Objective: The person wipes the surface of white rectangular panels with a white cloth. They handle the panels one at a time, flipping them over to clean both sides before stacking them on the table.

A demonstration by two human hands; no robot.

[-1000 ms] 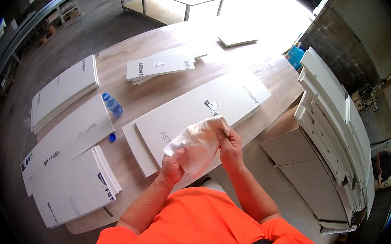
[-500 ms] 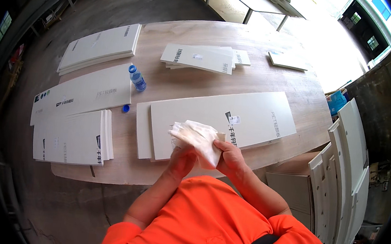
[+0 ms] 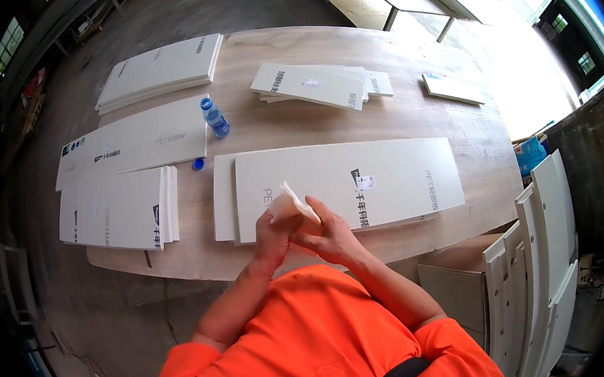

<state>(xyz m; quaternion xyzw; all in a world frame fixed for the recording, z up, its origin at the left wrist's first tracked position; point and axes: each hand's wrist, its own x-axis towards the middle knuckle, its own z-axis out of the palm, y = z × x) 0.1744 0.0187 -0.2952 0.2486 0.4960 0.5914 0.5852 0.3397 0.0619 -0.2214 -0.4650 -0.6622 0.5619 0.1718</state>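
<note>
Wooden table (image 3: 408, 119): both hands grip plastic bag (image 3: 292, 203).

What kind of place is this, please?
Probably a workshop or a furniture assembly hall: white panels lie in stacks on a big plywood table, more panels lean at the right, and the floor is bare concrete.

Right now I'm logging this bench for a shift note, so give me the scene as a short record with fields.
Setting: wooden table in a workshop
Left hand: grips a small crumpled clear plastic bag
Right hand: pinches the same bag from the other side
Under the hands: large white panel, lying flat
Left of it: stacked white panels
Bottle: blue-capped plastic bottle, lying near the panels
Far side: smaller panel stack
Right of table: upright white boards
</note>
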